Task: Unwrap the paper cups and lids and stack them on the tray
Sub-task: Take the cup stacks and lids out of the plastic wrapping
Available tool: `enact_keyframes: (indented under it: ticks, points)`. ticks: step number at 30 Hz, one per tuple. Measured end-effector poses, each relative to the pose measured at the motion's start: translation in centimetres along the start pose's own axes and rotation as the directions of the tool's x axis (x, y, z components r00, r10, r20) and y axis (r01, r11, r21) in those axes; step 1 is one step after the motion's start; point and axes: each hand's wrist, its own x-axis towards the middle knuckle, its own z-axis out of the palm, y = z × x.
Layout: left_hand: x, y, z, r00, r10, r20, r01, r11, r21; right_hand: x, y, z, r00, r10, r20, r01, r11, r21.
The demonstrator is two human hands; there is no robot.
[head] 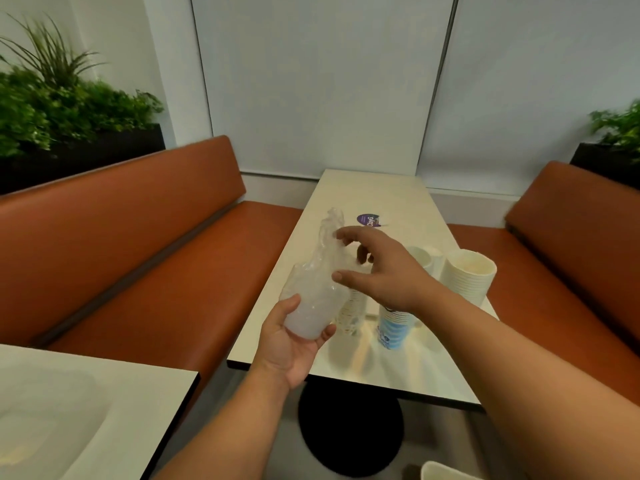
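Observation:
My left hand [294,344] grips the lower end of a clear plastic-wrapped white stack [313,306], held tilted above the table's left edge. The loose wrap [330,233] trails up past it. My right hand [381,268] hovers over the wrap with fingers spread, thumb and index tips at the plastic, gripping nothing. A blue-patterned cup stack [394,329] and a wrapped patterned stack [351,315] stand below my right wrist. A tall white cup stack [467,275] stands at the table's right edge. A pale tray [45,410] lies on a near table at lower left.
The cream table [381,192] carries a purple sticker [369,220] and more white cups [420,258] behind my right hand. Orange bench seats [156,254] flank it on both sides. Another white cup rim [443,471] shows at the bottom edge. Planters stand behind both benches.

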Motion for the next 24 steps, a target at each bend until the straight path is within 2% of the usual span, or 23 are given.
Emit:
enact_keyframes:
  ticks: [4,8,12,15,19,21,24]
  points:
    - [0.2,0.4,0.1,1.0,0.017,-0.018,-0.017,1.0,0.014,0.8,0.0,-0.1,1.0,0.011,0.015,-0.01,0.999,-0.049]
    - [0.8,0.9,0.2,0.999,0.032,-0.041,-0.031,0.999,0.034,1.5,-0.3,-1.2,0.992,-0.03,-0.126,0.047,0.99,0.136]
    - [1.1,1.7,0.6,0.999,0.032,-0.019,-0.032,0.999,0.029,2.3,-0.3,-2.6,0.98,-0.041,-0.196,0.081,0.976,0.201]
    - [1.4,2.2,1.1,0.999,0.042,-0.017,-0.042,0.999,0.03,2.5,-0.2,-3.1,0.986,-0.013,-0.164,0.07,0.933,0.352]
    - [1.7,2.6,1.1,0.999,0.05,-0.01,-0.05,0.996,0.075,2.5,-0.6,-4.1,0.99,-0.037,-0.135,0.088,0.914,0.396]
    - [1.9,2.8,1.0,0.999,0.051,-0.005,-0.05,0.993,0.111,2.6,-0.8,-4.9,0.997,-0.025,-0.079,0.053,0.923,0.382]
    - [2.1,3.2,0.9,0.998,0.062,-0.001,-0.061,0.986,0.154,2.8,-0.6,-5.7,0.999,0.008,0.049,-0.021,0.967,0.253]
